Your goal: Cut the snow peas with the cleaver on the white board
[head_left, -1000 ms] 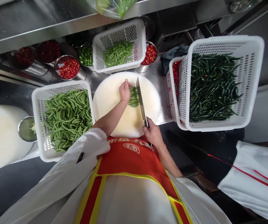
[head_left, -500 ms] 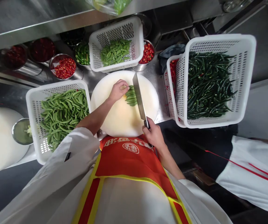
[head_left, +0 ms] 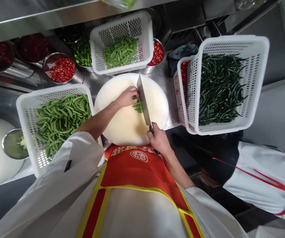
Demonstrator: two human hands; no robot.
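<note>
On the round white chopping board (head_left: 117,127) lies a small bunch of green pea pods (head_left: 138,106). My left hand (head_left: 128,96) is closed over the bunch with curled fingers, and a bit of green shows between them. My right hand (head_left: 159,138) grips the dark handle of a cleaver (head_left: 144,102). Its long blade points away from me and stands just right of the pods, close to my left fingertips. Whether the edge touches the board I cannot tell. Part of the bunch is hidden under my left hand and behind the blade.
Left stands a white basket of whole pods (head_left: 63,122); behind the board, a basket of cut pods (head_left: 121,51). Metal pots of chopped red chillies (head_left: 62,69) line the back. At right is a basket of dark green chillies (head_left: 219,89). A person in white (head_left: 261,178) stands lower right.
The cleaver has shifted left, closer to my left hand. My left fingers have curled further over the pods, covering more of them. The view has moved slightly.
</note>
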